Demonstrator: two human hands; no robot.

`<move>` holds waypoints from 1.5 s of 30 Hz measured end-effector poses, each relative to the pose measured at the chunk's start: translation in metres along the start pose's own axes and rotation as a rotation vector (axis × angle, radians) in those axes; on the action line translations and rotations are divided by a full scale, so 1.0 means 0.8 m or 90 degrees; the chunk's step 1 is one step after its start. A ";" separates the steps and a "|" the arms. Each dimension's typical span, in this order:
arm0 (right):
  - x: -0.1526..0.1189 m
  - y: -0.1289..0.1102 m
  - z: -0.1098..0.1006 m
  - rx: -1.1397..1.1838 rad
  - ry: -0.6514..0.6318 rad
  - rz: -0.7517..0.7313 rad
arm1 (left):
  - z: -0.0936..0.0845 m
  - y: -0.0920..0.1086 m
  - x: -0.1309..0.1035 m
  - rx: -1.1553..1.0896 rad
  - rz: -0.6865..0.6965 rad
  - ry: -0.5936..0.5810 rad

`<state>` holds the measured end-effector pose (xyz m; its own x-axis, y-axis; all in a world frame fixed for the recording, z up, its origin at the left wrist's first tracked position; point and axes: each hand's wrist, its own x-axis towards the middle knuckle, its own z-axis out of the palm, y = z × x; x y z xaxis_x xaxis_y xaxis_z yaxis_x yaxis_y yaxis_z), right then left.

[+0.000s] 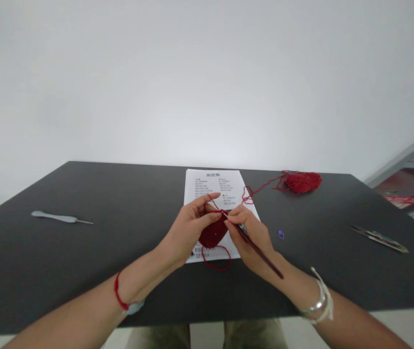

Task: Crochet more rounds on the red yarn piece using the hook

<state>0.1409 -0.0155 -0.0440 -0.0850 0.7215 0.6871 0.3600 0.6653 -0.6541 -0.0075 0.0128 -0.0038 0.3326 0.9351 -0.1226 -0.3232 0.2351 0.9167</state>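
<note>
Head view: nearest, the right hand (252,235) grips a dark crochet hook (261,254), its tip meeting the red crocheted piece (212,232) that the left hand (190,220) pinches over the printed sheets (212,182). Beyond, right of the sheets, the red yarn ball (303,183) lies on the dark table (137,189).

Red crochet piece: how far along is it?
Done: the rounded body of the red piece. In hand: the left hand pinches it; the right hand holds the hook at its edge. Left: amount unclear; yarn leads off toward a loose red bundle, so it looks unfinished.
</note>
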 end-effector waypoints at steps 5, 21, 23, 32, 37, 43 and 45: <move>0.011 -0.009 0.002 0.401 0.088 0.249 | -0.005 0.005 -0.001 0.082 0.090 0.024; 0.010 -0.005 -0.018 0.166 0.023 0.123 | -0.008 0.007 -0.001 0.192 0.135 0.016; 0.011 -0.003 -0.016 0.238 0.038 0.173 | -0.008 0.006 -0.001 0.195 0.134 0.013; 0.014 -0.008 -0.026 0.053 -0.042 -0.057 | -0.008 0.011 0.001 0.188 0.118 0.025; 0.019 -0.005 -0.023 0.295 0.028 0.165 | -0.011 0.010 0.001 0.133 0.098 0.002; 0.030 -0.013 -0.012 0.617 0.042 0.394 | -0.011 0.007 0.001 0.053 0.064 -0.045; 0.031 -0.016 -0.010 0.655 0.047 0.435 | -0.010 0.005 0.001 0.031 0.040 -0.050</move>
<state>0.1416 -0.0078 -0.0163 -0.1023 0.9895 0.1022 -0.5902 0.0223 -0.8069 -0.0160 0.0165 -0.0030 0.3825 0.9233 -0.0361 -0.3032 0.1624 0.9390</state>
